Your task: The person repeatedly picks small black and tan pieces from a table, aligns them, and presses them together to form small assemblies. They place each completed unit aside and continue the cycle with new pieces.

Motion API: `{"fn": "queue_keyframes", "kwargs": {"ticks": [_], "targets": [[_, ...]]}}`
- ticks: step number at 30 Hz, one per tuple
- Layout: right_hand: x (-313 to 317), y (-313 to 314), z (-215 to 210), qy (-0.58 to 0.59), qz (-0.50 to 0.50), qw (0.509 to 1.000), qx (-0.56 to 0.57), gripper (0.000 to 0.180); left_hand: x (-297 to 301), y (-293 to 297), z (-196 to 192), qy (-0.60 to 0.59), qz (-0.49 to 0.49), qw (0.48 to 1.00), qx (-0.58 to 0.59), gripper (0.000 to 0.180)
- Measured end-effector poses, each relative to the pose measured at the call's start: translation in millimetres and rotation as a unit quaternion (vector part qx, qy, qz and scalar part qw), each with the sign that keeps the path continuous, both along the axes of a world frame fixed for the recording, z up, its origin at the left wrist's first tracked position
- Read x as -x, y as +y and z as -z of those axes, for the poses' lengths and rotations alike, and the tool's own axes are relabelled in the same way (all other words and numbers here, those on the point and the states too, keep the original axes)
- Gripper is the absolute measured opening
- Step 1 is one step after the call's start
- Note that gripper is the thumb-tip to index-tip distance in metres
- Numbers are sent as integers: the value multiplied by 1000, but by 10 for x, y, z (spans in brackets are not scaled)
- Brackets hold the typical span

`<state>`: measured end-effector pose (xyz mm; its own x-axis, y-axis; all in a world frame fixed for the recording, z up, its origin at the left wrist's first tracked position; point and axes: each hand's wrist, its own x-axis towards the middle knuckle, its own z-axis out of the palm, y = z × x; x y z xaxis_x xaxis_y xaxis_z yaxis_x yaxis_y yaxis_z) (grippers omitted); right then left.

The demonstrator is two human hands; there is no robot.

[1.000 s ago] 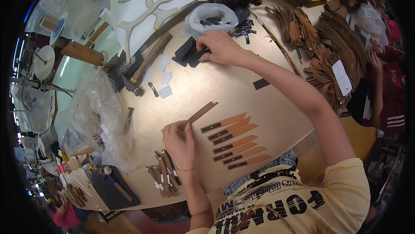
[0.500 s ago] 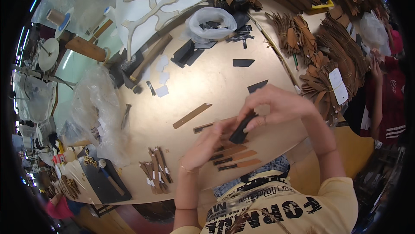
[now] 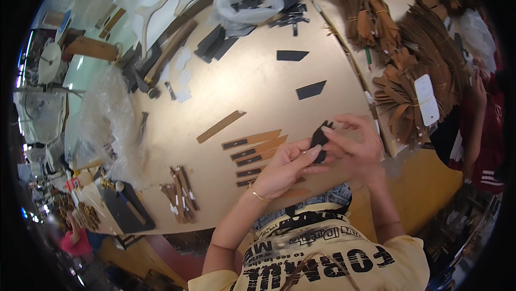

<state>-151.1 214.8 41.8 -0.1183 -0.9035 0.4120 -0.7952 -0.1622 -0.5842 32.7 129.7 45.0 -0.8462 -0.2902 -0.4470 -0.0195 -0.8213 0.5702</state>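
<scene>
Both my hands meet over the near edge of the round wooden table (image 3: 252, 92). My left hand (image 3: 282, 170) and my right hand (image 3: 355, 146) pinch a small bunch of black pieces (image 3: 319, 139) between their fingertips. Just left of the hands lies a row of tan wooden strips with black ends (image 3: 255, 151), side by side. A single plain tan strip (image 3: 220, 126) lies apart, farther left.
Two loose black pieces (image 3: 293, 55) (image 3: 310, 90) lie mid-table. A clear bag of black pieces (image 3: 247, 0) sits at the far edge. Bundles of brown strips (image 3: 408, 81) pile up on the right, tied bundles (image 3: 180, 194) at the near left. Another person's arm (image 3: 478, 108) is at right.
My right hand came back from the far pile of black pieces to the near edge. My left hand left the tan strip on the table, and both now hold the black pieces.
</scene>
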Motion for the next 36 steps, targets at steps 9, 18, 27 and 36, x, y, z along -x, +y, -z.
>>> {"fn": "queue_keyframes", "kwargs": {"ticks": [9, 18, 27, 36], "targets": [[-8, 166, 101, -4, 2, 1000, 15, 46, -44, 274, 166, 69, -76, 990, -102, 36], [-5, 276, -87, -114, -21, 985, -125, 27, -65, 441, 110, 25, -56, 997, -53, 38], [-51, 265, -133, -101, 37, 993, 42, 15, -188, 143, 98, -1, -207, 976, -72, 38], [125, -255, 227, -130, 120, 970, -164, 18, -338, -188, -95, -79, -198, 959, 189, 40]]}}
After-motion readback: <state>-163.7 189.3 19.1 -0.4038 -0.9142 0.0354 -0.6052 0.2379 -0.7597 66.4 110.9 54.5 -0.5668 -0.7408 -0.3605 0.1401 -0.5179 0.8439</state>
